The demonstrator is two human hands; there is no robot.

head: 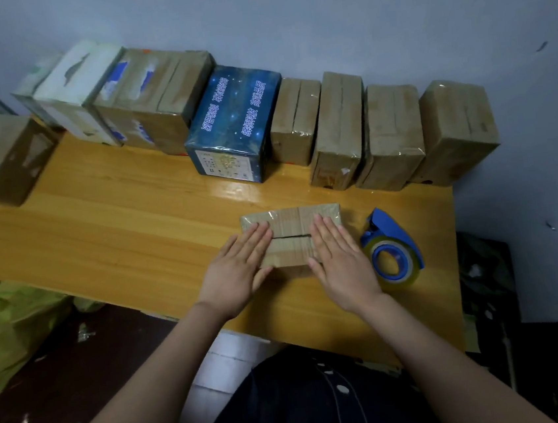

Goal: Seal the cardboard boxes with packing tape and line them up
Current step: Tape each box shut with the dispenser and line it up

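Left hand (238, 267): lies flat on the left half of the small box (289, 222), fingers straight and together; the grip is wide open, pressing and clasping nothing.
Right hand (337, 257): flat on the right half of the small box, fingers straight; grip likewise open and holding nothing.
Small box: at the near edge of the bench (117, 221), under both palms, lying flat with its flaps down.
Seam (290, 237): a dark slit across the small box between the two hands; glossy film shows at its far left corner, but I cannot tell whether tape covers the slit.
Tape dispenser (391, 247): blue, with a clear roll, just right of the small box, untouched.
Row of boxes (393, 130): beyond the small box, side by side along the wall, a blue starry box (234, 123) among the brown ones.
Lone box (0, 158): far left of the small box, apart from the row.
Step in hand: probably holding the flaps shut or smoothing them.
Next move: likely the right hand reaches for the tape dispenser while the left keeps the flaps down.
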